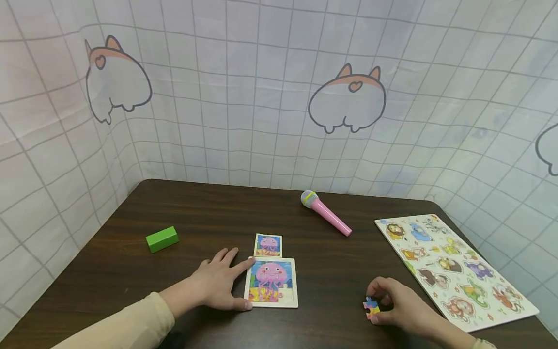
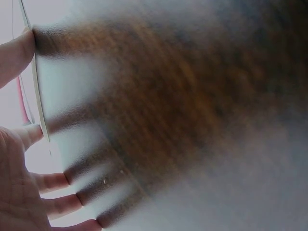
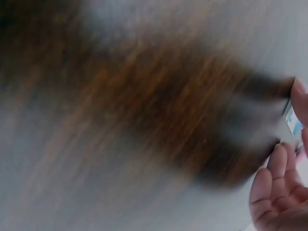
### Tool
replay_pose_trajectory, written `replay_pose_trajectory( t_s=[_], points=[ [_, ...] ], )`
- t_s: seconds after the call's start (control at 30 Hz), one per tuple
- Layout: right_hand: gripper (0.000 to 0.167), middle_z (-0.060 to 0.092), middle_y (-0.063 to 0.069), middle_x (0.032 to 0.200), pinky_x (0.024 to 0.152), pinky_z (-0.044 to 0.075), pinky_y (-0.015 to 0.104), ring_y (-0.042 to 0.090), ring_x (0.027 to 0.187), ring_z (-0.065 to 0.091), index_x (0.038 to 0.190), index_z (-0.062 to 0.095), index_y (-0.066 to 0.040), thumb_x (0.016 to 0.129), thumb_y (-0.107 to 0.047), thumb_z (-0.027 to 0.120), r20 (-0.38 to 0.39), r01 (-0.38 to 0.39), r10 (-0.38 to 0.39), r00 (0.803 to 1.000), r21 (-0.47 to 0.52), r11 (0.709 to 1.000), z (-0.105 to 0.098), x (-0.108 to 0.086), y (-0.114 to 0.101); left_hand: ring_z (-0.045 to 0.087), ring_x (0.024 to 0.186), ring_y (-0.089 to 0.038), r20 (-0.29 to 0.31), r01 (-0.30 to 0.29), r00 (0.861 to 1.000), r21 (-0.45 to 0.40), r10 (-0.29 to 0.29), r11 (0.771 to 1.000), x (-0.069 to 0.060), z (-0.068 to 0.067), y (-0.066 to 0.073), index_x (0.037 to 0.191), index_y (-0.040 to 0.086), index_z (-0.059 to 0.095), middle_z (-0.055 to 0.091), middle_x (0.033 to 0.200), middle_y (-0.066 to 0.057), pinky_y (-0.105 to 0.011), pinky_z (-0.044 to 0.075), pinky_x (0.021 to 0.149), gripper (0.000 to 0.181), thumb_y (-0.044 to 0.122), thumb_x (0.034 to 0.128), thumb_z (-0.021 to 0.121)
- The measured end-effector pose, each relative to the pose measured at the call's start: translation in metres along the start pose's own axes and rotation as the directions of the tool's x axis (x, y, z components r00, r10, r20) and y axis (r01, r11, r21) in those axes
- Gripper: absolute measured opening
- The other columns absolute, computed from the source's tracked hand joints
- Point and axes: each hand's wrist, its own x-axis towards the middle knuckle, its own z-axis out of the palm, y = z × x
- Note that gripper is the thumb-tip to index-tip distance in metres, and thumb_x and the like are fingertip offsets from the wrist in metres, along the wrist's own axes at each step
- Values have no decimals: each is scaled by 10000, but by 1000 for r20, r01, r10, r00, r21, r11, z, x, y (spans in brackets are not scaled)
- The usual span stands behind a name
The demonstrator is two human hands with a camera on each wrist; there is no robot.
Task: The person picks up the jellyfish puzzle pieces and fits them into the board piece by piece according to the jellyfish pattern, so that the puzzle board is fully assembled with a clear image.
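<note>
A square jigsaw puzzle (image 1: 272, 281) of a pink jellyfish lies in a pale frame on the dark table, with a gap at its lower right. Fingers spread, my left hand (image 1: 220, 283) rests on the table, thumb and index finger touching the frame's left side. In the left wrist view the frame's edge (image 2: 38, 91) shows at those fingertips. My right hand (image 1: 398, 305) pinches a blue, pink and yellow puzzle piece (image 1: 371, 309) at the table, right of the puzzle. A small jellyfish picture card (image 1: 268, 245) lies just behind the frame.
A green block (image 1: 162, 239) lies at the left. Behind the puzzle is a pink toy microphone (image 1: 329, 215). A white animal puzzle board (image 1: 457, 271) covers the table's right side. A white gridded curtain (image 1: 261, 97) hangs behind the table (image 1: 218, 203).
</note>
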Motion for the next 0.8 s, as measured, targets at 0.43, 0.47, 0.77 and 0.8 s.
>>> replay_pose_trajectory(
  t_s=[0.43,0.47,0.77,0.8],
  points=[
    [335,689,52,878,659,517,225,34,732,629,1098,661,-27,838,-137,840,-33,5,5,999,275,962,4,7,-23,313,1484,-502,-6,11,1000,8,-11,1000,1,1,0,1578,243,392,325,1621,-244,-731,360,1055,964,678,793,744],
    [344,715,64,869,658,530,229,45,735,646,1100,667,2,841,-145,840,-23,-21,30,999,325,946,5,9,-26,313,1484,-501,-7,11,1000,7,-11,1000,1,1,0,1578,244,392,325,1621,-243,-732,359,1055,964,678,793,744],
    [202,789,57,835,649,566,269,90,721,714,962,690,32,917,-148,769,94,-174,146,985,567,805,22,40,-60,306,1489,-501,-5,14,1000,7,-14,1000,2,1,-1,1582,257,383,317,1627,-242,-732,347,1068,966,685,793,741],
    [194,788,60,841,650,566,261,86,726,719,963,692,30,922,-146,762,104,-175,141,985,585,792,24,43,-65,308,1489,-499,-7,15,1000,7,-15,1000,2,2,-1,1582,258,384,319,1626,-241,-731,347,1069,967,685,792,742]
  ],
)
